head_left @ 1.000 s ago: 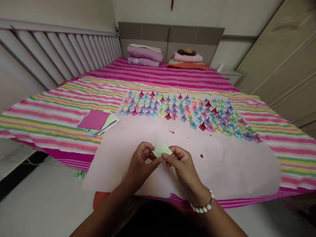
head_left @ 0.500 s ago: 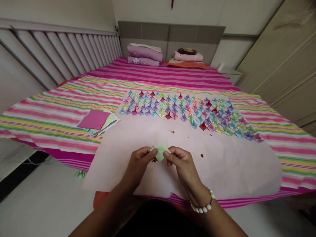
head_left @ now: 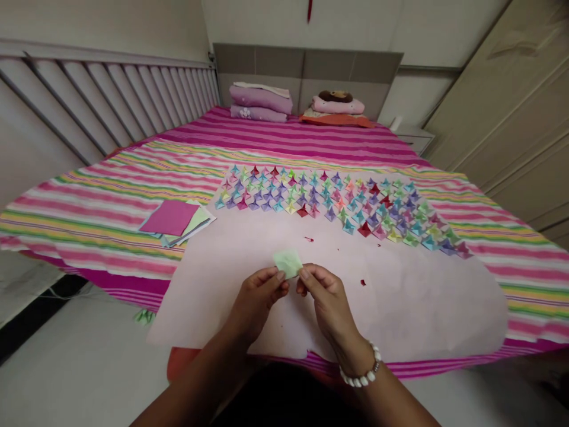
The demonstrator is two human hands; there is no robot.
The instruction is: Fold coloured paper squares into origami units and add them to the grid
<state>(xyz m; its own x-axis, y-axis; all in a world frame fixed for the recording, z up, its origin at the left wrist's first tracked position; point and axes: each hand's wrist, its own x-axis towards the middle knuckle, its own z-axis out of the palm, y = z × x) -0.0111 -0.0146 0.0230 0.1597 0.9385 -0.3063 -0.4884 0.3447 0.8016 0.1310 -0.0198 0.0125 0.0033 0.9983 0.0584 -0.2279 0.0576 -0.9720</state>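
Note:
A small pale green folded paper (head_left: 287,262) is pinched between both my hands over a large pale pink sheet (head_left: 400,302) on the bed. My left hand (head_left: 260,299) grips its near left edge with thumb and fingers closed. My right hand (head_left: 323,296), with a white bead bracelet at the wrist, pinches its near right edge. Farther back on the sheet lie several rows of small folded paper pieces (head_left: 329,198) in many colours. A stack of square coloured papers (head_left: 175,218), magenta on top, rests to the left.
The striped pink bedspread (head_left: 111,190) covers the bed. A slatted rail (head_left: 133,89) runs along the left. Folded pillows (head_left: 260,101) and a headboard stand at the far end, a wardrobe (head_left: 511,107) at the right. Tiny red scraps (head_left: 363,282) dot the sheet.
The green paper has been turned and now sticks up above my fingertips; my hands have shifted slightly nearer together and lower on it.

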